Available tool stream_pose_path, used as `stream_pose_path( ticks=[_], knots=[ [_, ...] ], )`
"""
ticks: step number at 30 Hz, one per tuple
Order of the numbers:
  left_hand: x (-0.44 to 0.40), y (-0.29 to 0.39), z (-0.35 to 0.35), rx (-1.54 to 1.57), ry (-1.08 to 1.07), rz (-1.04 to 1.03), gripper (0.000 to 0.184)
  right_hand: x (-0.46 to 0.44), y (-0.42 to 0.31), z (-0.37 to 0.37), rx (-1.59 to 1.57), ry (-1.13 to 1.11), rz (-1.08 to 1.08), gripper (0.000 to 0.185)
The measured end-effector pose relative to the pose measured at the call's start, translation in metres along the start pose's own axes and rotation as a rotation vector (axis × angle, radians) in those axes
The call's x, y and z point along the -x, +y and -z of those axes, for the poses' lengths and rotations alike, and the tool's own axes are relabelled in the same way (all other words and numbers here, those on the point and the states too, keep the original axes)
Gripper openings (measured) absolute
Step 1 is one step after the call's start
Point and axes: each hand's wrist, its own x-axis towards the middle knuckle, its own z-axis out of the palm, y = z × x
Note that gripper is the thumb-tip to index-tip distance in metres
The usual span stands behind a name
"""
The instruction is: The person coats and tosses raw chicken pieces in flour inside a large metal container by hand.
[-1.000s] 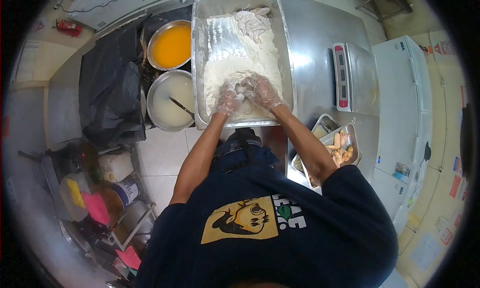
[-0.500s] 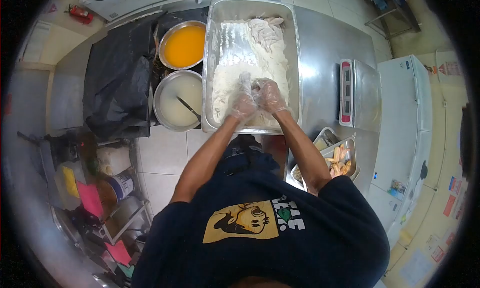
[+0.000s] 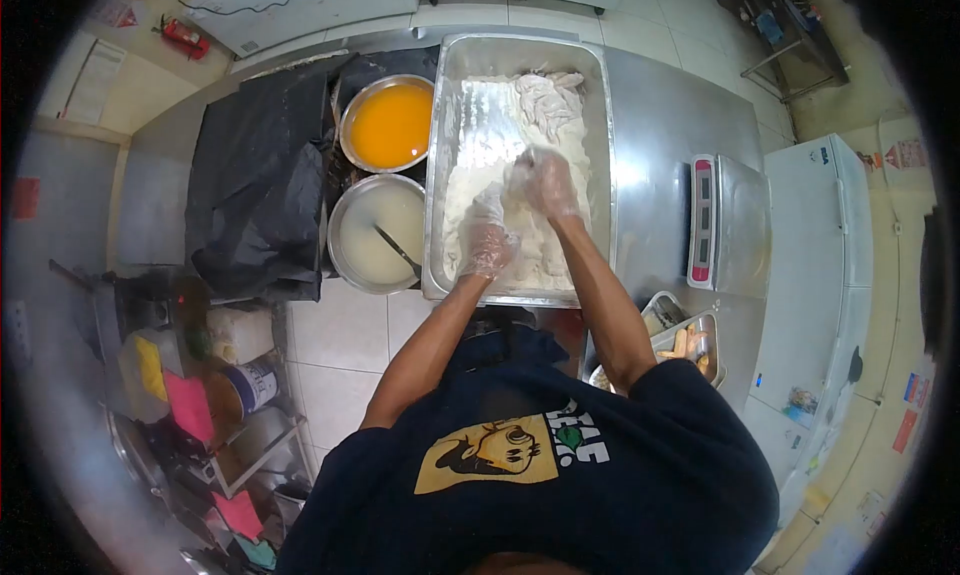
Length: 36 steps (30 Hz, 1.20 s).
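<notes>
A deep steel tray [image 3: 603, 125] holds white flour [image 3: 478, 170], spread thicker toward its near end. My left hand [image 3: 488, 243], in a clear plastic glove caked with flour, lies low over the flour at the left, fingers stretched forward and thumb apart. To its right and farther forward is my right hand [image 3: 550, 183], also gloved, with its fingers curled in above the flour. What those fingers hold, if anything, is hidden and slightly blurred. Flour-coated pieces of meat [image 3: 552, 103] are heaped in the tray's far right corner.
Left of the tray stand a bowl of orange liquid [image 3: 390, 125] and a bowl of cloudy pale liquid [image 3: 365, 237] with a dark-handled utensil [image 3: 398, 245] in it. A scale [image 3: 735, 225] sits on the steel table at right. Nearer me, a small pan [image 3: 712, 350] holds chicken pieces.
My hands were together over the near part of the flour and are now apart. My right hand has moved forward, and the left stays nearer me. The camera view has shifted slightly.
</notes>
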Motion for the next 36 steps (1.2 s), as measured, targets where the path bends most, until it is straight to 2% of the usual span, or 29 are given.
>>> stream_pose_path(
  ticks=[2,3,4,5,6,7,8,9,10,11,12,15,17,18,20,21,23,24,26,27,29,30,32,33,34,36],
  knots=[
    [-0.011,0.023,0.025,-0.735,-0.470,0.205,0.066,-0.034,-0.024,0.008,0.029,0.024,0.034,0.019],
    [-0.005,0.008,0.022,-0.742,-0.475,0.200,0.066,-0.049,-0.025,0.007,0.000,0.136,0.069,0.022],
    [0.007,-0.018,0.011,-0.745,-0.599,0.230,0.060,-0.056,-0.025,0.006,-0.027,0.250,0.104,0.026],
    [0.009,-0.025,0.011,-0.744,-0.721,0.260,0.055,-0.055,-0.021,0.006,-0.029,0.259,0.098,0.026],
    [0.014,-0.031,0.011,-0.746,-0.725,0.254,0.055,-0.051,-0.016,0.007,0.106,0.195,0.116,0.030],
    [0.017,-0.027,0.017,-0.681,-0.706,0.199,0.043,-0.045,-0.008,0.007,0.243,0.126,0.135,0.033],
    [0.022,-0.025,0.020,-0.614,-0.686,0.148,0.031,-0.032,0.004,0.007,0.383,-0.096,0.066,0.030],
    [0.025,-0.024,0.021,-0.609,-0.686,0.149,0.031,-0.014,0.017,0.007,0.521,-0.321,-0.003,0.026],
    [0.028,-0.023,0.022,-0.630,-0.618,0.130,0.029,0.006,0.043,-0.006,0.577,-0.489,-0.187,0.022],
    [0.032,-0.024,0.023,-0.651,-0.550,0.114,0.027,0.034,0.030,0.003,0.767,-0.716,-0.223,0.024],
    [0.036,-0.028,0.021,-0.647,-0.550,0.122,0.027,0.066,0.048,-0.005,0.829,-0.747,-0.190,0.026],
    [0.042,-0.039,0.015,-0.505,-0.624,0.105,0.025,0.104,0.040,-0.008,0.872,-0.733,-0.287,0.024],
    [0.041,-0.027,0.012,-0.548,-0.691,0.093,0.025,0.113,0.042,-0.001,0.791,-0.528,-0.194,0.022],
    [0.040,-0.022,0.012,-0.547,-0.691,0.085,0.025,0.113,0.043,0.004,0.793,-0.522,-0.198,0.022],
    [0.039,-0.013,0.015,-0.697,-0.661,-0.028,0.024,0.106,0.026,0.022,0.759,-0.519,-0.066,0.019],
    [0.038,-0.007,0.016,-0.697,-0.661,-0.028,0.024,0.106,0.019,0.026,0.759,-0.519,-0.066,0.019],
    [0.033,0.011,0.020,-0.672,-0.628,0.149,0.022,0.112,0.009,0.029,0.853,-0.500,0.138,0.016],
    [0.029,0.016,0.022,-0.670,-0.626,0.148,0.022,0.112,0.006,0.027,0.856,-0.500,0.139,0.016],
    [0.022,0.022,0.024,-0.617,-0.768,0.058,0.022,0.114,0.000,0.020,0.812,-0.648,0.098,0.015],
    [0.026,0.011,0.018,-0.618,-0.767,0.055,0.022,0.113,0.001,0.020,0.812,-0.645,0.098,0.015],
    [0.038,-0.016,0.007,-0.576,-0.733,-0.118,0.022,0.111,0.007,0.023,0.703,-0.669,0.058,0.015],
    [0.038,-0.021,0.003,-0.571,-0.738,-0.117,0.022,0.106,0.013,0.027,0.704,-0.673,0.052,0.015],
    [0.035,-0.020,0.006,-0.603,-0.836,0.084,0.035,0.100,0.025,0.034,0.332,-0.515,0.051,0.022],
    [0.037,-0.027,0.007,-0.472,-0.799,0.245,0.036,0.100,0.035,0.030,0.321,-0.529,0.033,0.022],
    [0.040,-0.022,0.015,-0.472,-0.821,0.251,0.036,0.100,0.047,0.024,0.255,-0.541,0.073,0.024],
    [0.017,0.002,0.033,-0.306,-0.618,0.151,0.031,0.101,0.050,0.026,0.199,-0.532,0.118,0.027]
  ],
)
